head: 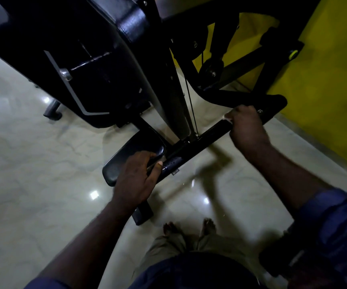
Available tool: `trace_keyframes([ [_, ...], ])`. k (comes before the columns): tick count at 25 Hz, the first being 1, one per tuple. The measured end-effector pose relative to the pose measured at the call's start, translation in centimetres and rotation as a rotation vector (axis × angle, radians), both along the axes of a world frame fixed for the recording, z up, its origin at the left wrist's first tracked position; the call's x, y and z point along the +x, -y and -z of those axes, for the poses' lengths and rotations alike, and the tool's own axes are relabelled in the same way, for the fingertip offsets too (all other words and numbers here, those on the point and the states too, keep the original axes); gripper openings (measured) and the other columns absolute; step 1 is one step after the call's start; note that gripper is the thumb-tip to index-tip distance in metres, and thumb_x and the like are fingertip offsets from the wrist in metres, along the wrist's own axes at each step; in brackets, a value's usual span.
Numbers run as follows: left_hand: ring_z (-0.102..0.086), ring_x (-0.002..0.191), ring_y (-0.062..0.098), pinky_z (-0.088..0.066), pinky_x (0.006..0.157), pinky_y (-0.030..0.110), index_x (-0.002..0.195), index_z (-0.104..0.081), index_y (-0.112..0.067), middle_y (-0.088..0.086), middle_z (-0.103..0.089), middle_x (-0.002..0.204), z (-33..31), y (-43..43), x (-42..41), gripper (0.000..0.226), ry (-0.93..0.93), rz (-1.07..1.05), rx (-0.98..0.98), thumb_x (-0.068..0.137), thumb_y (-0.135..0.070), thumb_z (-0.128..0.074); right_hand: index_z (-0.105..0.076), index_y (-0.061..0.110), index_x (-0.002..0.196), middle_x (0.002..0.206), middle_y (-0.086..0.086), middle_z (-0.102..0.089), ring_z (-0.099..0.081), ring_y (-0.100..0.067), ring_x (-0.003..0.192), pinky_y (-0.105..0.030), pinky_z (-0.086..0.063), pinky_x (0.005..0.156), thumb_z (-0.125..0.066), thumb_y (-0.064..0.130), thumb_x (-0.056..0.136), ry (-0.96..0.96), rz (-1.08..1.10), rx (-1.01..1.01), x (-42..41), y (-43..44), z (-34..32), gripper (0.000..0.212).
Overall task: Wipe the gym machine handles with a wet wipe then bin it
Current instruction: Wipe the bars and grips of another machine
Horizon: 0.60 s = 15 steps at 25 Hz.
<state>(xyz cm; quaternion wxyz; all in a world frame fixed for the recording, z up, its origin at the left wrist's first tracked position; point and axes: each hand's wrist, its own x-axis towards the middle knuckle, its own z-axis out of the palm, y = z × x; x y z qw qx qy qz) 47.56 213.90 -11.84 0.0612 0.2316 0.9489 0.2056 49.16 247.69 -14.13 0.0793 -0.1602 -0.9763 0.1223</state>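
Black matte handle bar (199, 140), straight, cable (191, 113) clipped mid-span. Left hand (135, 180) grips its left end beside a glossy padded seat (116, 165); right hand (246, 128) clenches a pale wipe (228, 116) round the right end.

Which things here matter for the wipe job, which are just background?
Job:
- handle bar
- wet wipe, pale scrap at right hand
- left hand, gripping the bar

Background:
- seat pad
- cable
- yellow wall
- floor

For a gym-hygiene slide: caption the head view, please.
Left hand holds the black handle bar while right hand grips its other end, a pale wipe peeking out.
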Motion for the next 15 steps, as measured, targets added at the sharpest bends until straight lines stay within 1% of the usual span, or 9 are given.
trace_keyframes([
  [2,-0.059,0.11,0.021,-0.045,0.097,0.039,0.12,-0.063,-0.019,-0.002,-0.064,0.116,0.1,0.0,0.0,0.044,0.021,0.003,0.015,0.097,-0.053,-0.045,-0.076,0.01,0.102,0.106,-0.012,-0.069,-0.058,-0.036,0.101,-0.036,-0.049,0.087,-0.061,-0.004,0.072,-0.043,-0.049,-0.098,1.4,5.2,0.1,0.037],
  [4,-0.059,0.108,0.022,-0.047,0.095,0.042,0.119,-0.063,-0.019,-0.001,-0.064,0.114,0.3,0.0,-0.3,0.041,0.023,0.016,0.018,0.098,-0.05,-0.048,-0.074,0.012,0.11,0.113,-0.007,-0.067,-0.055,-0.031,0.106,-0.035,-0.049,0.09,-0.047,0.004,0.077,-0.063,-0.273,-0.191,3.1,8.6,-0.2,0.044],
  [5,-0.059,0.107,0.022,-0.047,0.095,0.043,0.119,-0.063,-0.02,-0.001,-0.064,0.113,0.5,0.1,-0.4,0.039,0.018,0.024,0.012,0.098,-0.049,-0.049,-0.074,0.011,0.111,0.113,-0.007,-0.068,-0.055,-0.03,0.106,-0.035,-0.049,0.09,-0.042,0.009,0.078,-0.045,-0.366,-0.162,3.1,7.9,-0.2,0.046],
  [6,-0.059,0.107,0.022,-0.047,0.094,0.042,0.119,-0.063,-0.02,-0.002,-0.064,0.113,0.6,0.2,-0.4,0.04,0.016,0.033,0.004,0.098,-0.05,-0.048,-0.075,0.01,0.109,0.11,-0.009,-0.069,-0.057,-0.032,0.104,-0.037,-0.05,0.09,-0.04,0.013,0.079,-0.027,-0.392,-0.089,2.3,6.1,-0.1,0.046],
  [7,-0.059,0.106,0.022,-0.047,0.094,0.042,0.119,-0.063,-0.02,-0.001,-0.065,0.113,0.8,0.2,-0.3,0.041,0.014,0.04,0.002,0.098,-0.051,-0.047,-0.076,0.01,0.107,0.107,-0.012,-0.07,-0.059,-0.035,0.103,-0.039,-0.05,0.089,-0.043,0.014,0.082,0.016,-0.317,0.0,1.0,3.5,-0.7,0.042],
  [9,-0.06,0.107,0.022,-0.047,0.095,0.042,0.119,-0.064,-0.02,-0.002,-0.065,0.113,0.9,0.2,-0.3,0.043,0.012,0.036,0.01,0.098,-0.052,-0.046,-0.075,0.01,0.107,0.105,-0.016,-0.066,-0.058,-0.04,0.102,-0.041,-0.052,0.084,-0.055,0.007,0.086,0.111,-0.077,0.09,-1.0,-1.7,-1.3,0.029],
  [11,-0.06,0.108,0.02,-0.048,0.095,0.042,0.119,-0.064,-0.021,-0.003,-0.065,0.114,1.0,0.3,-0.4,0.044,0.027,0.023,0.004,0.098,-0.054,-0.044,-0.072,0.008,0.105,0.105,-0.018,-0.06,-0.054,-0.042,0.103,-0.041,-0.05,0.077,-0.06,0.002,0.086,0.101,0.029,0.131,-1.2,-1.1,-1.3,0.023],
  [13,-0.06,0.109,0.02,-0.048,0.095,0.043,0.12,-0.063,-0.022,-0.004,-0.064,0.115,1.3,0.3,-0.5,0.045,0.041,0.014,-0.007,0.098,-0.056,-0.043,-0.07,0.008,0.104,0.106,-0.017,-0.057,-0.052,-0.039,0.103,-0.04,-0.049,0.077,-0.061,-0.002,0.08,0.064,-0.023,0.054,0.1,3.8,-1.1,0.027],
  [15,-0.059,0.109,0.019,-0.048,0.095,0.043,0.121,-0.063,-0.023,-0.005,-0.064,0.115,1.4,0.3,-0.7,0.047,0.052,0.01,-0.028,0.098,-0.058,-0.042,-0.07,0.01,0.106,0.106,-0.012,-0.057,-0.05,-0.035,0.101,-0.036,-0.047,0.073,-0.059,-0.004,0.074,0.019,-0.168,-0.061,2.4,6.9,-0.5,0.036],
])
